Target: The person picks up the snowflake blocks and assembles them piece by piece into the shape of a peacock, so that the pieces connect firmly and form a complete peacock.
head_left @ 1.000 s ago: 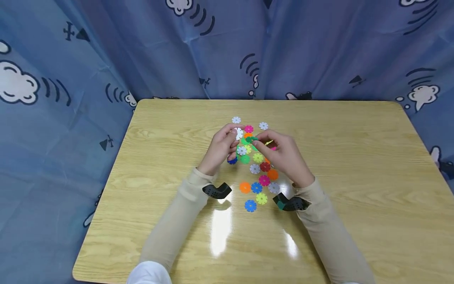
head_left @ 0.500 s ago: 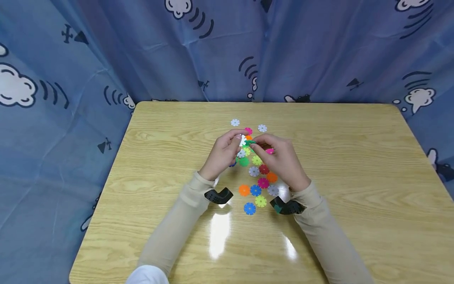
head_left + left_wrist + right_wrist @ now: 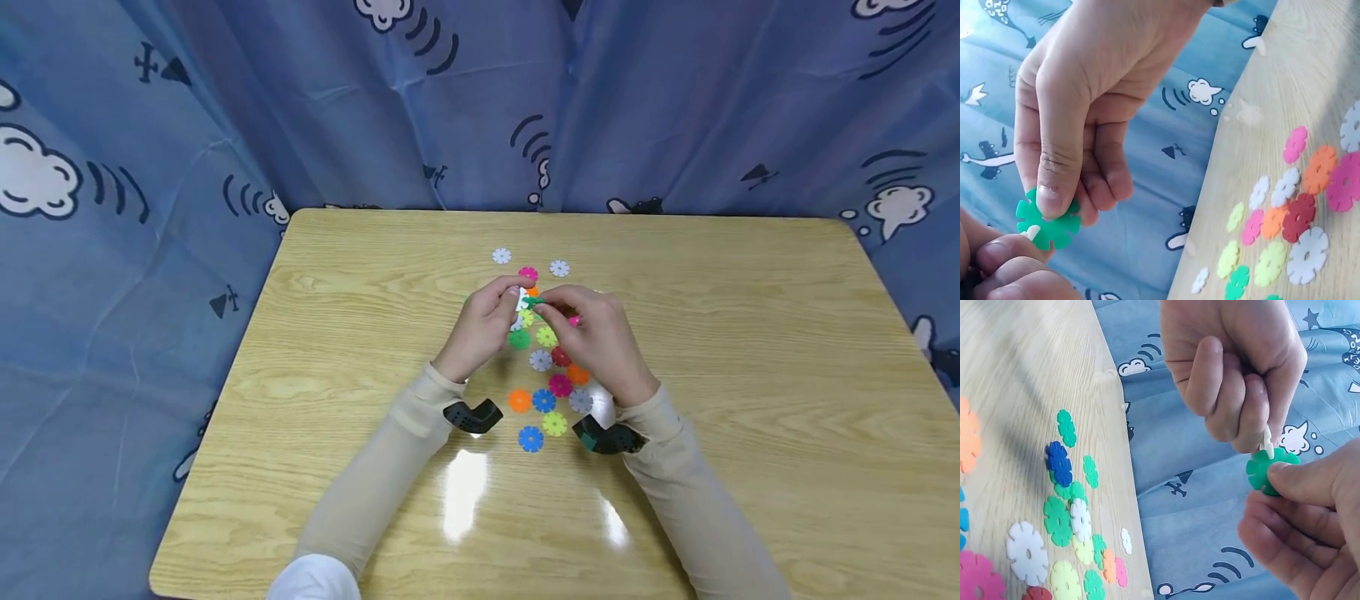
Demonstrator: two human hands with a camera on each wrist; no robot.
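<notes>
My left hand (image 3: 483,327) pinches a white snowflake disc (image 3: 522,300), mostly hidden by the fingers. Facing it, my right hand (image 3: 600,340) pinches a green snowflake disc (image 3: 533,302) between thumb and fingertips. Both discs are held above the table, meeting at their edges. In the right wrist view the white disc (image 3: 1268,442) is seen edge-on, standing crosswise at the rim of the green disc (image 3: 1261,467). Whether their slots interlock I cannot tell. In the left wrist view the right thumb covers part of the green disc (image 3: 1054,230).
Below the hands, several loose snowflake discs lie scattered on the wooden table (image 3: 337,333), among them a blue disc (image 3: 531,439), an orange disc (image 3: 520,401) and a red disc (image 3: 561,357). A patterned blue curtain (image 3: 480,108) hangs behind the table.
The left hand has shifted right, toward the right hand. The white and green discs, apart a second ago, now meet. The loose discs stay where they were.
</notes>
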